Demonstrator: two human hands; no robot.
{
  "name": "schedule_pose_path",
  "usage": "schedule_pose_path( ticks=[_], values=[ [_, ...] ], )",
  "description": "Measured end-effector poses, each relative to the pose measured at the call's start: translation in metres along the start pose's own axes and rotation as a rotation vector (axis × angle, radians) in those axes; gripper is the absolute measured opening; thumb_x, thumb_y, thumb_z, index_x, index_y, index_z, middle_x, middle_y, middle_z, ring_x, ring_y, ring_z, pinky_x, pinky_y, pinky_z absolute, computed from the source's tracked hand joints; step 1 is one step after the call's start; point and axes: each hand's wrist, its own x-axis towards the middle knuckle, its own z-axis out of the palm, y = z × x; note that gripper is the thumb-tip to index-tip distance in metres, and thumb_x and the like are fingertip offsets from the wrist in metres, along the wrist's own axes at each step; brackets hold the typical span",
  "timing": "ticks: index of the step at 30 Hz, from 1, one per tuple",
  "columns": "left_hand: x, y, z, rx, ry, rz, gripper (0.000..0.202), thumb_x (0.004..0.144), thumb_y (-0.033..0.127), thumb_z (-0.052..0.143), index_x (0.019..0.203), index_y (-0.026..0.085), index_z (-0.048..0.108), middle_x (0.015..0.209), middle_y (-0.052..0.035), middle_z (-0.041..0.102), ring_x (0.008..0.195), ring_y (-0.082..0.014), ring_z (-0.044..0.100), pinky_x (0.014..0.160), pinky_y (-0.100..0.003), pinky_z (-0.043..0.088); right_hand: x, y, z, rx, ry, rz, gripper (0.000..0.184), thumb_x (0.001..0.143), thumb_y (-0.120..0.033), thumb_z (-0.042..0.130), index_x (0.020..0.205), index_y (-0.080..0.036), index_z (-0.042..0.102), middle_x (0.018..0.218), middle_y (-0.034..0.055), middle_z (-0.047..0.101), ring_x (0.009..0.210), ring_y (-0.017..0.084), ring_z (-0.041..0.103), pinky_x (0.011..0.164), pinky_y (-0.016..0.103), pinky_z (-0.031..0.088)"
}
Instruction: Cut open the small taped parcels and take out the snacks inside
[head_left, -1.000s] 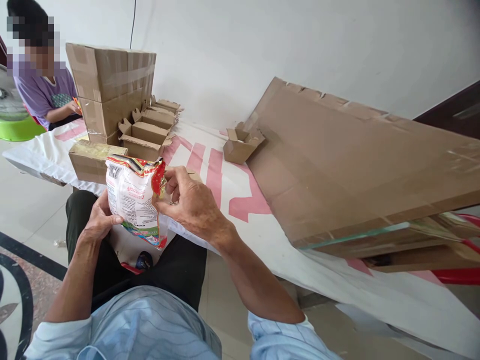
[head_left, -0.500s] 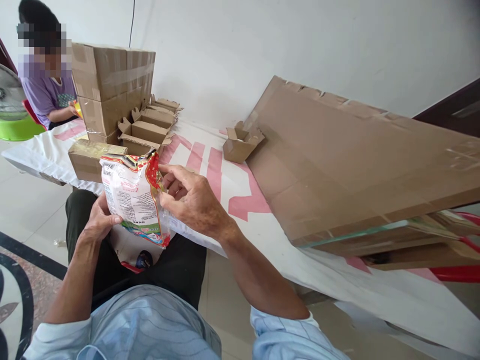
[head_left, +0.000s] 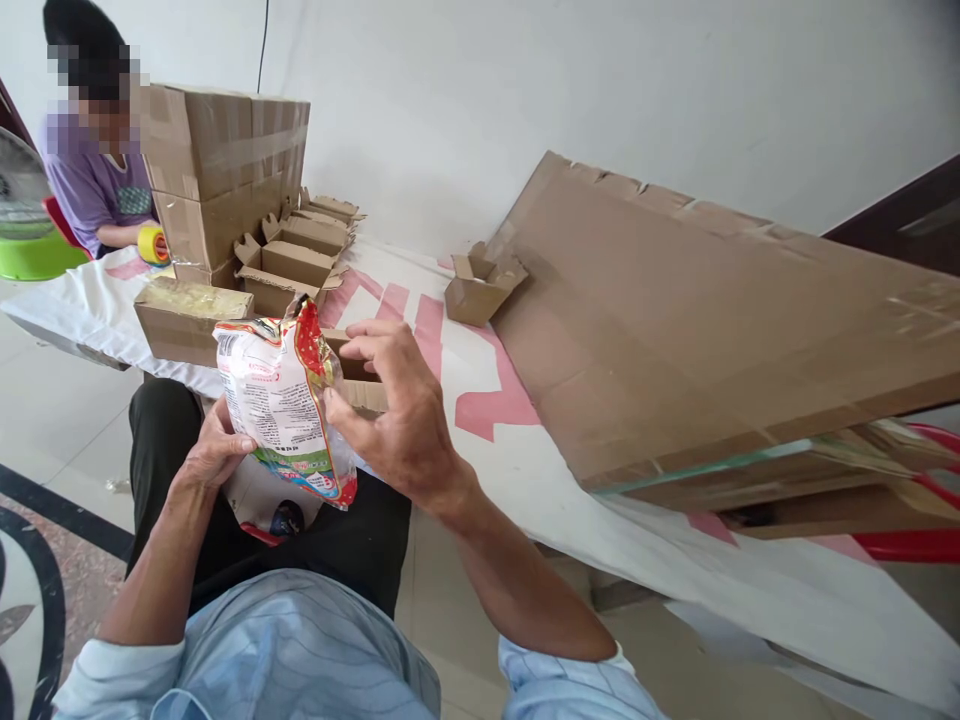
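A printed plastic packet point(head_left: 281, 400), white with red, gold and green areas, is held tilted above my lap. My left hand point(head_left: 214, 447) grips its lower left side, with the thumb on the printed face and the other fingers hidden behind. My right hand point(head_left: 401, 410) is at the packet's right edge, fingers apart and curved, the thumb close to or touching the edge. Behind that hand, an open small carton point(head_left: 367, 392) stands at the table's near side. A taped carton point(head_left: 191, 320) lies just beyond the packet on the left.
Stacked taped cartons point(head_left: 217, 150) rise at the left, with several open cartons point(head_left: 300, 260) alongside. Another open carton point(head_left: 480, 290) sits against a large leaning cardboard box point(head_left: 675, 330). Across the table point(head_left: 562, 480), a person in purple point(head_left: 97, 190) is by a yellow tape roll point(head_left: 152, 245).
The packet has shifted slightly right and down with my left hand. My right hand's fingers have spread and lifted from its edge, showing the open carton behind. The co-worker's tape roll has come into view.
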Motion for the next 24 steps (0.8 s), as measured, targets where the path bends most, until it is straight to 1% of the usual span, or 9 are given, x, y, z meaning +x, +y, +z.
schedule_pose_path(
  ticks=[3, 6, 9, 12, 15, 17, 21, 22, 24],
  values=[
    [0.000, 0.000, 0.000, -0.005, 0.022, 0.022, 0.080, 0.056, 0.033, 0.116, 0.128, 0.018, 0.084, 0.122, -0.0164, 0.090, 0.127, -0.0450, 0.084, 0.114, -0.056, 0.069, -0.010, -0.005, 0.000, -0.039, 0.015, -0.127, 0.014, 0.095, -0.018, 0.071, 0.104, -0.029, 0.073, 0.140, 0.0121, 0.072, 0.132, 0.036, 0.070, 0.114, 0.062, 0.062],
    [0.000, 0.000, 0.000, -0.011, 0.044, 0.037, 0.081, 0.055, 0.032, 0.117, 0.128, 0.016, 0.084, 0.122, -0.0180, 0.090, 0.128, -0.0464, 0.083, 0.115, -0.057, 0.069, -0.016, -0.008, 0.000, -0.083, -0.024, -0.155, 0.012, 0.098, -0.020, 0.071, 0.103, -0.029, 0.076, 0.144, 0.0122, 0.071, 0.134, 0.038, 0.068, 0.116, 0.065, 0.061],
    [0.000, 0.000, -0.001, -0.008, 0.053, 0.047, 0.082, 0.055, 0.031, 0.117, 0.128, 0.016, 0.084, 0.123, -0.0187, 0.090, 0.127, -0.0463, 0.084, 0.115, -0.057, 0.069, -0.019, -0.006, 0.003, -0.127, -0.072, -0.124, 0.009, 0.099, -0.025, 0.075, 0.106, -0.029, 0.080, 0.148, 0.0133, 0.071, 0.137, 0.040, 0.065, 0.119, 0.068, 0.058],
    [0.000, -0.001, -0.003, 0.024, 0.055, 0.054, 0.083, 0.053, 0.031, 0.117, 0.127, 0.017, 0.085, 0.119, -0.0180, 0.090, 0.117, -0.0441, 0.087, 0.109, -0.054, 0.072, -0.022, -0.003, 0.006, -0.164, -0.096, -0.096, 0.012, 0.101, -0.031, 0.077, 0.111, -0.027, 0.082, 0.150, 0.0157, 0.071, 0.138, 0.041, 0.064, 0.120, 0.068, 0.057],
    [0.000, -0.003, -0.006, 0.071, 0.068, 0.046, 0.084, 0.050, 0.033, 0.118, 0.125, 0.016, 0.085, 0.114, -0.0170, 0.091, 0.105, -0.0407, 0.090, 0.100, -0.050, 0.075, -0.026, 0.000, 0.010, -0.128, -0.105, -0.077, 0.013, 0.103, -0.029, 0.074, 0.112, -0.025, 0.081, 0.150, 0.0182, 0.072, 0.140, 0.040, 0.064, 0.123, 0.068, 0.056],
    [0.000, -0.004, -0.008, 0.091, 0.075, 0.039, 0.083, 0.049, 0.035, 0.118, 0.123, 0.016, 0.085, 0.111, -0.0168, 0.091, 0.101, -0.0395, 0.090, 0.096, -0.048, 0.075, -0.029, 0.002, 0.012, -0.068, -0.117, -0.051, 0.014, 0.103, -0.028, 0.073, 0.114, -0.024, 0.080, 0.151, 0.0176, 0.072, 0.143, 0.038, 0.065, 0.124, 0.066, 0.056],
    [-0.001, -0.005, -0.009, 0.110, 0.084, 0.046, 0.082, 0.047, 0.033, 0.118, 0.121, 0.016, 0.085, 0.108, -0.0157, 0.091, 0.103, -0.0409, 0.089, 0.096, -0.048, 0.075, -0.032, 0.003, 0.015, -0.019, -0.123, 0.012, 0.031, 0.100, -0.024, 0.074, 0.131, -0.025, 0.077, 0.162, 0.0161, 0.067, 0.154, 0.036, 0.060, 0.132, 0.064, 0.051],
    [-0.001, -0.004, -0.009, 0.113, 0.088, 0.049, 0.082, 0.048, 0.031, 0.118, 0.121, 0.016, 0.085, 0.108, -0.0155, 0.091, 0.105, -0.0417, 0.089, 0.098, -0.049, 0.075, -0.032, 0.003, 0.015, -0.014, -0.118, 0.021, 0.032, 0.099, -0.023, 0.074, 0.131, -0.025, 0.076, 0.163, 0.0164, 0.067, 0.156, 0.036, 0.060, 0.133, 0.064, 0.050],
    [-0.001, -0.004, -0.009, 0.109, 0.096, 0.061, 0.082, 0.048, 0.029, 0.118, 0.122, 0.016, 0.085, 0.108, -0.0152, 0.091, 0.110, -0.0432, 0.088, 0.102, -0.052, 0.074, -0.032, 0.003, 0.016, 0.010, -0.105, 0.036, 0.025, 0.100, -0.023, 0.073, 0.125, -0.025, 0.076, 0.160, 0.0159, 0.068, 0.154, 0.034, 0.061, 0.132, 0.062, 0.052]
  ],
)
